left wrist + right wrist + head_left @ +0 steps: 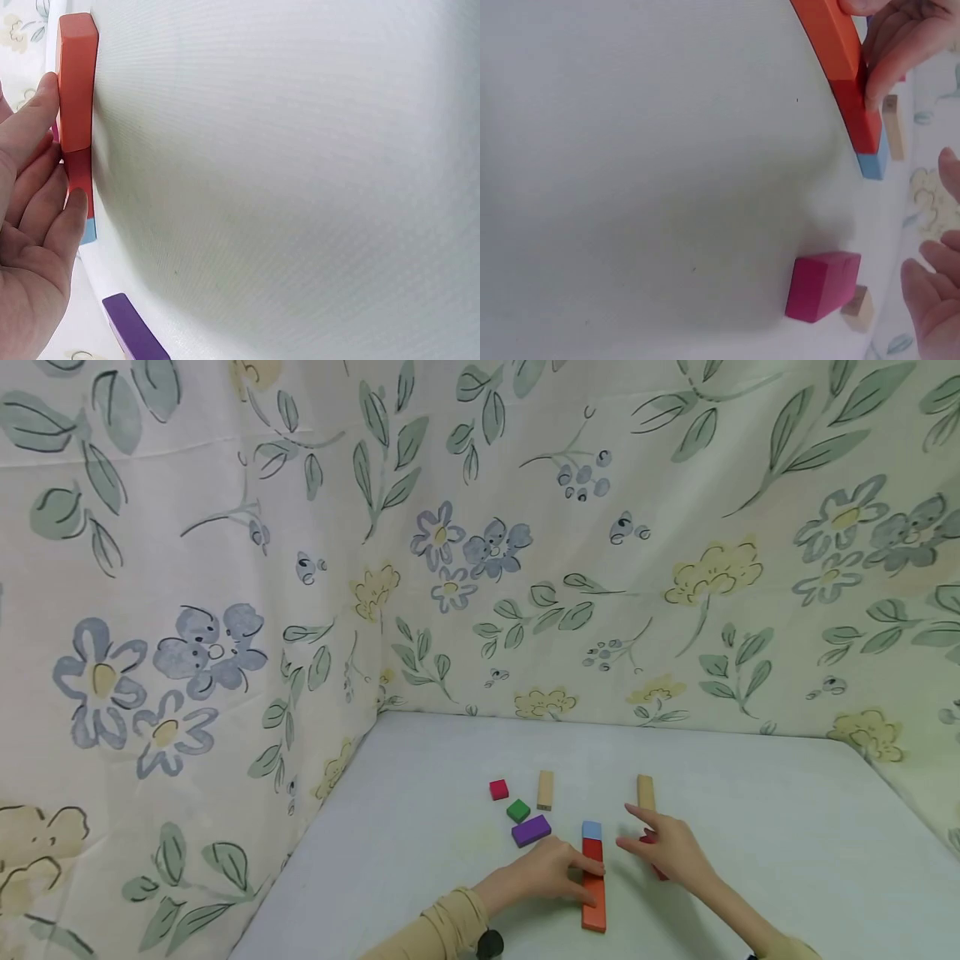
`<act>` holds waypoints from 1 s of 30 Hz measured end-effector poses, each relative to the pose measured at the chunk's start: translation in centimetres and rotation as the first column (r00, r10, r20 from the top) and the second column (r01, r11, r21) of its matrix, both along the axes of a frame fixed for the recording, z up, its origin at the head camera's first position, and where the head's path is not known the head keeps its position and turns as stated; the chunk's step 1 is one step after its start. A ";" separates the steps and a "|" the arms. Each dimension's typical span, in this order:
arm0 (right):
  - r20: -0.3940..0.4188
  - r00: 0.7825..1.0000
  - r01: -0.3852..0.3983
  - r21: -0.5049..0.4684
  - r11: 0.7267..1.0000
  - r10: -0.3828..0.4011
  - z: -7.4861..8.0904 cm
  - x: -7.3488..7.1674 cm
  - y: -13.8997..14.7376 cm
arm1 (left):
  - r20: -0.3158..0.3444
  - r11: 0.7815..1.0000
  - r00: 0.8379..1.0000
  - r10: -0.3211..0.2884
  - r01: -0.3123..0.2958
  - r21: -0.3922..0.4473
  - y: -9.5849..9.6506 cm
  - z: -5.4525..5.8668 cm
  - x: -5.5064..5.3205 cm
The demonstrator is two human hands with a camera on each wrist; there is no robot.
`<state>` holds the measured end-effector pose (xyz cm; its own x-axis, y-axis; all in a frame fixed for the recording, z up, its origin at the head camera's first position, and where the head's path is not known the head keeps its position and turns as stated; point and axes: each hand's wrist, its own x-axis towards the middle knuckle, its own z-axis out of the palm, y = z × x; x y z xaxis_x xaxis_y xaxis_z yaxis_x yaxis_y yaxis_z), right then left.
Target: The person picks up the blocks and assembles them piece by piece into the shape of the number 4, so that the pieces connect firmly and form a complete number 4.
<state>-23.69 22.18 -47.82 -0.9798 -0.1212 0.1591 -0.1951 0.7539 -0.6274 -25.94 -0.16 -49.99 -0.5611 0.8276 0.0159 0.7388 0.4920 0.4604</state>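
A light blue block (592,830), a red block (592,850) and an orange block (594,919) lie end to end in a straight row. My left hand (546,870) reaches over this row from the left. Its thumb touches the orange block, and other fingertips rest against the red one. To the right of the row, my right hand (673,850) hovers with thumb and forefinger spread, nothing between them. Beneath it lies a magenta block (821,289), apart from the fingers in the right wrist view and partly hidden in the head view.
Left of the row lie a purple block (531,831), a green block (518,811), a small red block (498,789) and a plain wooden block (545,790). Another wooden block (646,792) is beyond my right hand. Flowered cloth (570,543) hangs behind the white table (787,793).
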 end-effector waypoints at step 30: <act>0.018 0.996 0.083 0.032 0.996 -0.084 0.1 2.8 4.3 | 0.059 0.999 0.998 0.031 -0.031 -0.016 0.0 0.1 0.2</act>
